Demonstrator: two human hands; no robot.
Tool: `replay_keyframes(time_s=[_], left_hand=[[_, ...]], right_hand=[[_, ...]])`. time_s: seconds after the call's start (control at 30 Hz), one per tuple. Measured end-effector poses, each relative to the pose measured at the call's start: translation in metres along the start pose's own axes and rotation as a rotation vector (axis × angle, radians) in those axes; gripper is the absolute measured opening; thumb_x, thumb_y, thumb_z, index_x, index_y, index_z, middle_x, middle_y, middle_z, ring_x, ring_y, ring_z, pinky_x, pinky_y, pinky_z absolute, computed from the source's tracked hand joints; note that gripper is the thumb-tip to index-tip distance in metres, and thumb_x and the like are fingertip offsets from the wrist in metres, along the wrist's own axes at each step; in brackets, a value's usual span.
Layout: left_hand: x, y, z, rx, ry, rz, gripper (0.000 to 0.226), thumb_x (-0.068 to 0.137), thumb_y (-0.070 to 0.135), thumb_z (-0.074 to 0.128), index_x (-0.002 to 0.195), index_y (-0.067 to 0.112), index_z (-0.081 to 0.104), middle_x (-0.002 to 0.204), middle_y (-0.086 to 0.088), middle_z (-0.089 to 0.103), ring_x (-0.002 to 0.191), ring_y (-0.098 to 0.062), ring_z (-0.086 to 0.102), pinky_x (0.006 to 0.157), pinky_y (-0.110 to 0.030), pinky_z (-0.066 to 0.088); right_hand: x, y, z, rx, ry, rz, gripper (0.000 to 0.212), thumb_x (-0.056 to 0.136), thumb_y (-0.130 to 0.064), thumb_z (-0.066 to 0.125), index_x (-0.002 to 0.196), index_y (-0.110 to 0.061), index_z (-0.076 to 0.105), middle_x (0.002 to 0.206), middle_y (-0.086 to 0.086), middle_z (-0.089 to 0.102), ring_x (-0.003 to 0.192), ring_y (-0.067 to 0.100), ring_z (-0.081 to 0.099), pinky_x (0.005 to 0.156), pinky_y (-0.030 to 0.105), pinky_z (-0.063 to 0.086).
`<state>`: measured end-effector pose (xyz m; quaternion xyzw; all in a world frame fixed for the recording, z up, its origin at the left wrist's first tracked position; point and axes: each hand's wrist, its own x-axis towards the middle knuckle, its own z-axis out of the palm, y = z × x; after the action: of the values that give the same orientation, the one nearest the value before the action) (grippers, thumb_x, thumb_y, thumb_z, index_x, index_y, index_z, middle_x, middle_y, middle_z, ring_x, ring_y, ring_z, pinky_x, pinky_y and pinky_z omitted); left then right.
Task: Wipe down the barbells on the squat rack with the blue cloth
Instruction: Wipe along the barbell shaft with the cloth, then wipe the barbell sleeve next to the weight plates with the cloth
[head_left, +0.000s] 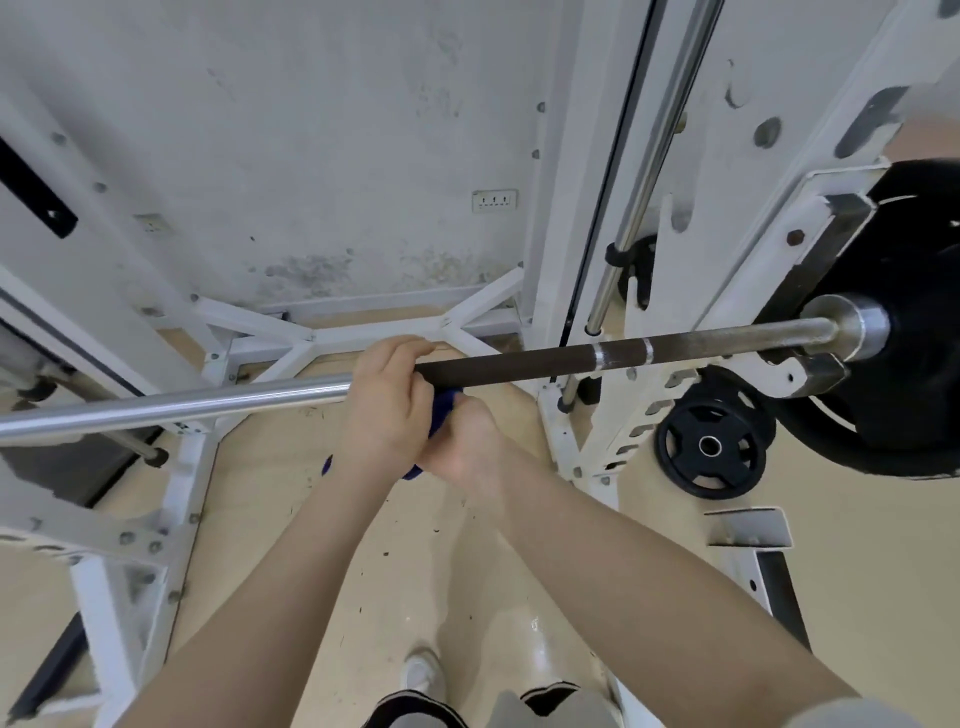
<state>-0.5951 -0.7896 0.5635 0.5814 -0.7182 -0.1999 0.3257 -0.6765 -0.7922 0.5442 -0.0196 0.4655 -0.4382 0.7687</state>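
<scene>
Stained grey wall behind, our white steel squat rack (691, 291) carries the long steel barbell (519, 364). We judge wiping is midway, its right half left. Our left hand (384, 400) curls over it; our right hand (462, 447) bunches the blue cloth (441, 410) beneath

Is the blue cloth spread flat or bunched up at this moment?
Bunched: the blue cloth is wadded between both hands under the barbell, with only small folds showing.
</scene>
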Motion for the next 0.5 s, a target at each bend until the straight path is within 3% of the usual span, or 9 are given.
replay_keyframes(time_s=[0.07,0.13,0.27,0.37,0.43,0.5], left_hand=[[-0.003,-0.007,-0.007,-0.002,-0.005,-0.018,0.043,0.087,0.010,0.030,0.120,0.004,0.056,0.126,-0.009,0.054,0.120,-0.023,0.043,0.097,-0.016,0.025],[-0.004,-0.008,-0.006,-0.013,-0.007,0.003,0.036,0.091,0.008,0.034,0.117,0.004,0.058,0.119,-0.011,0.058,0.113,-0.025,0.048,0.092,-0.016,0.029],[-0.006,0.016,0.024,-0.019,-0.036,0.087,0.034,0.086,0.015,0.038,0.101,0.006,0.066,0.101,-0.009,0.068,0.095,-0.026,0.059,0.083,-0.028,0.042],[-0.015,0.057,0.057,-0.135,-0.202,0.090,0.026,0.096,0.015,0.041,0.111,0.011,0.062,0.107,-0.001,0.064,0.092,-0.010,0.053,0.075,-0.012,0.036],[-0.024,0.091,0.081,-0.241,-0.359,0.086,0.025,0.097,0.020,0.039,0.115,0.018,0.056,0.102,0.004,0.061,0.087,-0.006,0.052,0.070,-0.007,0.038],[-0.034,0.122,0.107,-0.330,-0.490,0.091,0.027,0.096,0.027,0.042,0.122,0.021,0.050,0.099,0.009,0.059,0.085,-0.005,0.055,0.076,-0.012,0.043]], right_hand=[[0.008,0.003,-0.001,0.019,-0.019,-0.009,0.027,0.099,-0.018,0.028,0.095,-0.008,0.053,0.090,0.011,0.056,0.085,0.024,0.054,0.073,0.034,0.042],[0.004,-0.008,-0.019,-0.130,0.081,-0.053,0.026,0.100,-0.019,0.032,0.100,-0.007,0.056,0.097,0.013,0.059,0.092,0.026,0.056,0.079,0.033,0.044],[-0.027,-0.052,-0.095,-0.163,-0.037,-0.004,0.039,0.096,-0.041,0.039,0.095,-0.008,0.060,0.083,0.009,0.064,0.076,0.022,0.063,0.068,0.030,0.048],[-0.063,-0.079,-0.143,-0.233,-0.121,-0.045,0.055,0.091,-0.057,0.040,0.103,-0.006,0.061,0.087,0.010,0.067,0.079,0.025,0.065,0.074,0.034,0.049],[-0.089,-0.093,-0.171,-0.349,-0.159,-0.116,0.058,0.088,-0.052,0.050,0.120,-0.004,0.056,0.100,0.013,0.068,0.091,0.028,0.064,0.081,0.040,0.050],[-0.115,-0.109,-0.201,-0.431,-0.186,-0.220,0.052,0.084,-0.040,0.059,0.122,-0.004,0.054,0.106,0.012,0.067,0.094,0.027,0.064,0.082,0.037,0.051]])
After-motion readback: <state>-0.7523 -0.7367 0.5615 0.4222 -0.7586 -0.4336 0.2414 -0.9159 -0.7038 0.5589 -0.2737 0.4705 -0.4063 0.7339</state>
